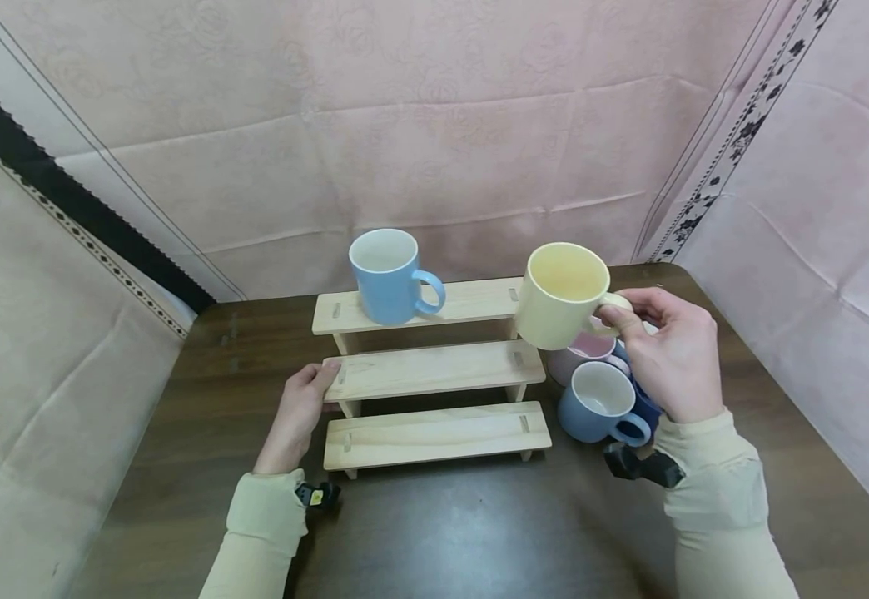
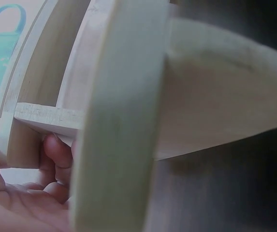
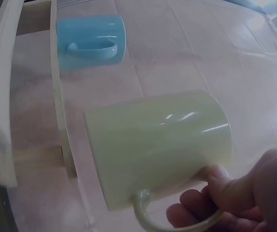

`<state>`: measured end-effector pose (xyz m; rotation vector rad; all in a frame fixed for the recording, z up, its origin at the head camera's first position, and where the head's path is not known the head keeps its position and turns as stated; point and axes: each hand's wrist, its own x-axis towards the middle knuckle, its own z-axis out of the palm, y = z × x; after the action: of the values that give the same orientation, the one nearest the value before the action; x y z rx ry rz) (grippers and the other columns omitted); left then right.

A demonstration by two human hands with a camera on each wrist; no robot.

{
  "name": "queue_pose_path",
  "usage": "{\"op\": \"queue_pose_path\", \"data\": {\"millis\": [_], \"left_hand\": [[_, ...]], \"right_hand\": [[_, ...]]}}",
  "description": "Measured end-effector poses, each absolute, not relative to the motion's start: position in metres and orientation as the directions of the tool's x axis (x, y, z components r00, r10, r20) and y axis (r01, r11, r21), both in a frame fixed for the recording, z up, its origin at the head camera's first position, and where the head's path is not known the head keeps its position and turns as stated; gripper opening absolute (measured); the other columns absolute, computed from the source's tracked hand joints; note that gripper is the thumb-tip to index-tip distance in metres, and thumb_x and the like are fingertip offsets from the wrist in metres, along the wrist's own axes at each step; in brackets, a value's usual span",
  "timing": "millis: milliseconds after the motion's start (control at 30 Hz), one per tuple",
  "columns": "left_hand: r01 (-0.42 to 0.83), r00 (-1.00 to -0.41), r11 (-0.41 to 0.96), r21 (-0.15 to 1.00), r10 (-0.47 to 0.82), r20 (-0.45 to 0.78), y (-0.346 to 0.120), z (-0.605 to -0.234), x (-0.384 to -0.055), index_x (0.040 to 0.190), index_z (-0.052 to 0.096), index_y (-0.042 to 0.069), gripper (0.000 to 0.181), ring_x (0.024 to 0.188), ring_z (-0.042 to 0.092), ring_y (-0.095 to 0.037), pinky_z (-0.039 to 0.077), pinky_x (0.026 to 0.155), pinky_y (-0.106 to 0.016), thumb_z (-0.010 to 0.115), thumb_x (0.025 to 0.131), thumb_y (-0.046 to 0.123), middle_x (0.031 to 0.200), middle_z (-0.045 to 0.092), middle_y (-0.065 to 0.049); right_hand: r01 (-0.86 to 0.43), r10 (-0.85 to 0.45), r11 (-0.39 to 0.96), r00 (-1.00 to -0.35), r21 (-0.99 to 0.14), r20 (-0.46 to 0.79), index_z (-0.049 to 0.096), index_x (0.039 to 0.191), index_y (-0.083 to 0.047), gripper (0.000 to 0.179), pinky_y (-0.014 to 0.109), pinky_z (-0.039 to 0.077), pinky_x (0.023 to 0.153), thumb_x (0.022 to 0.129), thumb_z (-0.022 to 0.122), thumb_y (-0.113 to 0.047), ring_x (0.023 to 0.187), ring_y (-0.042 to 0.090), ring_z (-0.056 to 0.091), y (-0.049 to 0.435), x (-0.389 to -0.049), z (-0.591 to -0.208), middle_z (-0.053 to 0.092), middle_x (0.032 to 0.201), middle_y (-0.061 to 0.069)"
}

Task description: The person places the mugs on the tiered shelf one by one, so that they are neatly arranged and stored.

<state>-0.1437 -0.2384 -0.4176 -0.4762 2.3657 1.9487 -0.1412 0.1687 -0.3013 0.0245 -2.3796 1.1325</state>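
My right hand pinches the handle of a pale yellow mug, held upright in the air by the right end of the top step. In the right wrist view the thumb and fingers close on the handle of this yellow mug. A three-step wooden rack stands on the table. My left hand grips the left end of its middle step, thumb on top; the left wrist view has the fingers curled underneath the board. A light blue mug stands on the left of the top step, handle to the right.
Right of the rack several mugs cluster on the table: a grey-blue mug in front, a pink mug behind, and a dark blue one partly hidden by my right hand. Pink cloth hangs behind the brown table.
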Motion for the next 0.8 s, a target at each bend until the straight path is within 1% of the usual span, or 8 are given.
{"op": "queue_pose_path", "data": {"millis": [233,433,667,800], "left_hand": [[-0.259,-0.952,0.16,0.953,-0.212,-0.222,-0.238,-0.417,-0.143,0.112,0.055,-0.003,0.045,0.081,0.057,-0.016,0.049,0.085,-0.044,0.049,0.101,0.041,0.094,0.057,-0.007],[-0.254,-0.953,0.155,0.955,-0.21,-0.219,-0.238,-0.417,-0.143,0.111,0.055,-0.003,0.044,0.079,0.057,-0.016,0.05,0.084,-0.043,0.049,0.102,0.04,0.092,0.057,-0.006],[-0.266,-0.949,0.151,0.952,-0.215,-0.231,-0.238,-0.416,-0.143,0.111,0.055,-0.003,0.043,0.079,0.058,-0.016,0.051,0.081,-0.04,0.049,0.102,0.039,0.093,0.058,-0.007],[-0.265,-0.949,0.149,0.952,-0.215,-0.231,-0.237,-0.414,-0.142,0.111,0.055,-0.003,0.043,0.079,0.057,-0.015,0.051,0.08,-0.037,0.049,0.102,0.039,0.091,0.058,-0.005]], "right_hand": [[-0.306,0.145,0.61,-0.864,-0.731,0.483,0.074,0.102,-0.005,0.022,0.018,0.043,0.059,0.088,0.075,-0.022,0.071,-0.002,0.061,0.155,-0.158,-0.296,0.073,0.088,0.012],[-0.336,0.117,0.564,-0.872,-0.754,0.476,0.074,0.1,-0.003,0.02,0.018,0.044,0.058,0.088,0.075,-0.019,0.074,0.013,0.068,0.144,-0.172,-0.295,0.073,0.086,0.012],[-0.329,0.092,0.544,-0.891,-0.772,0.445,0.073,0.101,-0.002,0.022,0.02,0.044,0.062,0.09,0.072,-0.022,0.074,0.008,0.067,0.133,-0.185,-0.295,0.073,0.087,0.011],[-0.335,0.084,0.538,-0.892,-0.774,0.445,0.073,0.101,-0.001,0.024,0.02,0.044,0.063,0.09,0.072,-0.022,0.076,0.015,0.068,0.126,-0.191,-0.295,0.073,0.087,0.011]]}}
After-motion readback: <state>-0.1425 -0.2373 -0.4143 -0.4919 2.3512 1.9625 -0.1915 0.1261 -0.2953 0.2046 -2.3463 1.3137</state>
